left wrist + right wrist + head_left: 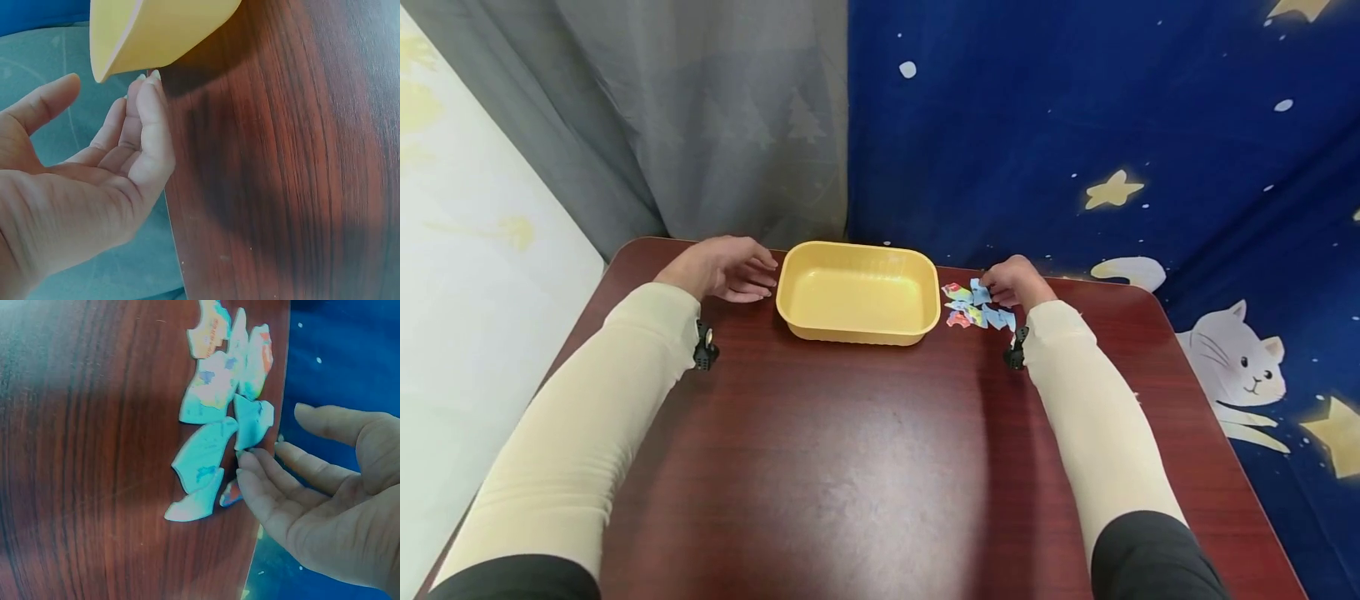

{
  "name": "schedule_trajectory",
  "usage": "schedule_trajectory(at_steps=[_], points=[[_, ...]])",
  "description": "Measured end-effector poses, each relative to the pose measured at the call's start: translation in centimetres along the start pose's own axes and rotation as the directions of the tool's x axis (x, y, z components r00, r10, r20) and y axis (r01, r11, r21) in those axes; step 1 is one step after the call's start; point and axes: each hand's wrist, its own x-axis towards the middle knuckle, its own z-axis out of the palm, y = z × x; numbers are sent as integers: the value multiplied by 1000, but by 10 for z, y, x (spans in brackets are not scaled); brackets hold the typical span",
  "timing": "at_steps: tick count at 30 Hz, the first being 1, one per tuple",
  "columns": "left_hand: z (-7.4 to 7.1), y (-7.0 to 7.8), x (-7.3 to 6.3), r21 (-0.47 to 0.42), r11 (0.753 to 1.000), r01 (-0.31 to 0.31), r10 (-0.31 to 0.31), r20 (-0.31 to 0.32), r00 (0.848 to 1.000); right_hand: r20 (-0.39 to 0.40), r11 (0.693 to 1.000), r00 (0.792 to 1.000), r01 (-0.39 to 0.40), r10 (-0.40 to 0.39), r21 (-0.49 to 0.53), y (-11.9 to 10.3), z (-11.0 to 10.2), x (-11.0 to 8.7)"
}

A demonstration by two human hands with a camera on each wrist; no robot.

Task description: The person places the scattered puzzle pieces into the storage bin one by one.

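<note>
Loose fingers either side of a yellow tray (857,300)

My left grip (733,267) is slack, thumb standing well apart from gently bent fingers, and it has hold of nothing. Its fingertips are just beside the tray's end; I can't tell whether they touch it. My right grip (1015,282) is spread wide too, thumb away from the fingers, holding nothing. Its fingertips reach the edge of a pale blue piece (251,422), and a small reddish piece (232,494) is partly hidden beneath them. The other flat, irregular pieces (203,453) lie in a cluster on the worktop (850,433), between the tray and my right grip, some with bright printed colours. Behind hang a grey curtain (722,108) and a blue curtain (1000,150).
</note>
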Motion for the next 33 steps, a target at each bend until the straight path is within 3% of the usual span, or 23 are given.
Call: schedule_trajectory(at_steps=[9, 19, 24, 33], points=[[9, -4, 9, 6, 1000, 19, -19, 0, 1000, -133, 995, 991, -45, 33, -89, 0, 16, 2], [15, -6, 15, 30, 1000, -5, 5, 2, 1000, -239, 986, 970, 1, -42, -170, -7, 32, -14], [16, -7, 16, 23, 1000, -16, 17, -11, 1000, -290, 978, 955, 3, -64, -208, -8, 38, -13], [21, -6, 20, 14, 999, -29, 30, -65, 997, -313, 984, 949, -34, -24, -178, -9, 40, -9]])
